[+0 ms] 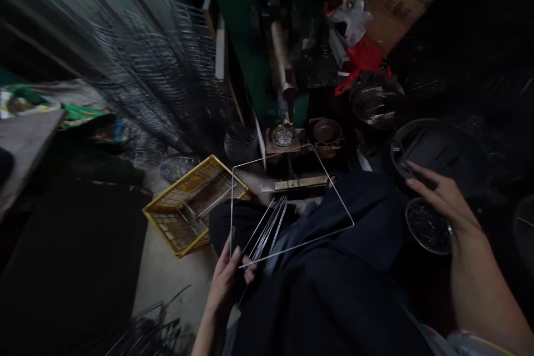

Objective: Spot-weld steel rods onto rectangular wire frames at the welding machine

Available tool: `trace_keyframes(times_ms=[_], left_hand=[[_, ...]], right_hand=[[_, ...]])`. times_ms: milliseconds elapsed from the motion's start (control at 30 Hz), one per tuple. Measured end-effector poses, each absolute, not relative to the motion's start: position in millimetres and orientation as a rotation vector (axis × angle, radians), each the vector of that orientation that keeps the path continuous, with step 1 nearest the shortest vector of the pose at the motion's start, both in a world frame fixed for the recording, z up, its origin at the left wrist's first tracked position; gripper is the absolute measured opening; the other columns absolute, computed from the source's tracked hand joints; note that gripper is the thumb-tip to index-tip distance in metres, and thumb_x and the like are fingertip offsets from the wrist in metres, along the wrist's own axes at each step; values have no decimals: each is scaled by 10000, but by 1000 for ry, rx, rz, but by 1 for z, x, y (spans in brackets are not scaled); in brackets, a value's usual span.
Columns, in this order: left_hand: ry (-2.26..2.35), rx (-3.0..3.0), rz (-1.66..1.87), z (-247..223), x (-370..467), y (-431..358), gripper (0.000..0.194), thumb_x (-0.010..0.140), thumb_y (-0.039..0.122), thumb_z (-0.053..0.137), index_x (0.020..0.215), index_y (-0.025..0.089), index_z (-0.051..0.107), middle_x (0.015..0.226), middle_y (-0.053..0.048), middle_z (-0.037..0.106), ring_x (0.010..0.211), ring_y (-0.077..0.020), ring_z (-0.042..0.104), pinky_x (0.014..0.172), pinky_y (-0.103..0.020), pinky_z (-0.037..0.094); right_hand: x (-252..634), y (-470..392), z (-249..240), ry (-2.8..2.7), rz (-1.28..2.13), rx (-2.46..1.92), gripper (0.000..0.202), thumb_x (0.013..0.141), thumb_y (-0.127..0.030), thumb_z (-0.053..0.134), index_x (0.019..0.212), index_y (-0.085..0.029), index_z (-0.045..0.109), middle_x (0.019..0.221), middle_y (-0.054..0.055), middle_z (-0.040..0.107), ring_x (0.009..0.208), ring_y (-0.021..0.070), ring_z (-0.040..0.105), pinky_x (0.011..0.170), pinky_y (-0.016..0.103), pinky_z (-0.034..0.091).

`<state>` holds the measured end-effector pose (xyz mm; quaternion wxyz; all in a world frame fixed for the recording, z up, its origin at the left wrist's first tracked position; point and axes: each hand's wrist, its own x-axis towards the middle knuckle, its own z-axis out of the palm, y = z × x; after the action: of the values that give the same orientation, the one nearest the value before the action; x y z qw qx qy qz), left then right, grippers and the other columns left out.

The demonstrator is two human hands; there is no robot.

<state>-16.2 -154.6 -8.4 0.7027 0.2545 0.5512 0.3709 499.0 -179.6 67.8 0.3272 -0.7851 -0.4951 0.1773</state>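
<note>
My left hand [227, 272] is closed on a bent wire frame [232, 194], gripping it near its lower left corner. The frame is a thin, four-sided loop of bright wire and slants over my lap. Beneath it, several straight-looking wires [271, 228] lie bundled between my legs, close to my left fingers. Off to the right, my right hand [438, 194] hangs above a round bowl of small dark metal pieces [428, 225]. Its fingers are stretched out and apart, with nothing visible between them.
A machine [283, 61] with a long metal cylinder stands ahead, above a small dish of metal bits [284, 136]. Left of my knee sits a yellow plastic crate [179, 194]. Stacked wire racks [154, 72] lean behind it. A large dark basin [442, 139] lies beyond my right hand.
</note>
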Motion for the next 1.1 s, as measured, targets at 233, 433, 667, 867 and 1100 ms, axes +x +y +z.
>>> trace_keyframes(times_ms=[233,433,667,867,1100], left_hand=[[1161,597,931,-12,4,-141,991,780,428,716,1541,236,111,564,-1,643,384,-122,526,393,-190,411],[1160,578,926,-10,2,-140,997,777,435,718,1541,234,109,552,0,646,365,-120,520,375,-184,404],[1126,583,913,-10,-1,-138,992,794,424,709,1542,224,88,567,-8,658,375,-118,539,382,-173,404],[1055,574,892,-16,18,-134,954,807,432,694,1540,244,114,557,1,649,368,-128,551,371,-181,415],[952,635,855,-20,28,-129,914,884,411,602,1541,227,-6,596,-23,674,407,-132,579,401,-184,439]], right_hand=[[392,-154,82,-2016,430,-1741,583,848,-444,637,1385,-256,508,1355,61,573,1254,258,528,1064,443,410],[346,-143,60,-2311,464,-1606,585,888,-415,584,1422,-221,449,1388,120,532,1319,276,455,1082,526,307],[335,-131,49,-2347,624,-1601,558,868,-429,594,1374,-206,513,1343,124,573,1288,280,488,1043,481,337],[283,-119,30,-2338,757,-1410,614,829,-428,639,1370,-167,516,1348,133,569,1281,253,498,1041,426,364],[271,-130,36,-2241,791,-1338,654,863,-414,637,1445,-202,427,1411,109,512,1305,232,476,1060,386,405]])
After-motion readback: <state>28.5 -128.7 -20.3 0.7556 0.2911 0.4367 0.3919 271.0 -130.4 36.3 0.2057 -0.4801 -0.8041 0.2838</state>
